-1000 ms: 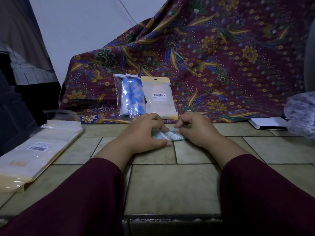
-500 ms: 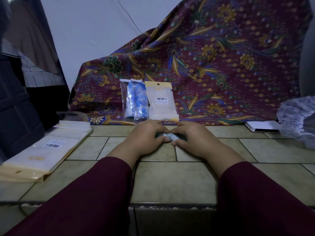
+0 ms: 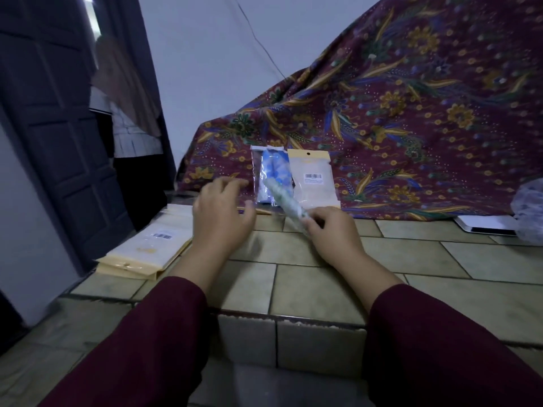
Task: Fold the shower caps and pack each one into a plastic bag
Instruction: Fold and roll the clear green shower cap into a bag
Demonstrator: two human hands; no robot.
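The right hand point(image 3: 329, 230) pinches the folded shower cap point(image 3: 286, 202) into a tight roll, raised above the tiled table point(image 3: 411, 257), seemingly ready for bagging. The left hand point(image 3: 220, 212), fingers spread and empty, reaches toward the stack of plastic bags point(image 3: 147, 251), probably to fetch one.

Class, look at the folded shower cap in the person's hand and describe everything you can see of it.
The folded shower cap is a narrow roll of thin, crinkly, plastic-looking film, pale with a faint greenish pattern. The right hand pinches its lower end, holding it above the tiled surface, tilted up and to the left. Its upper end overlaps the packed bags behind. The left hand is open, not touching it.
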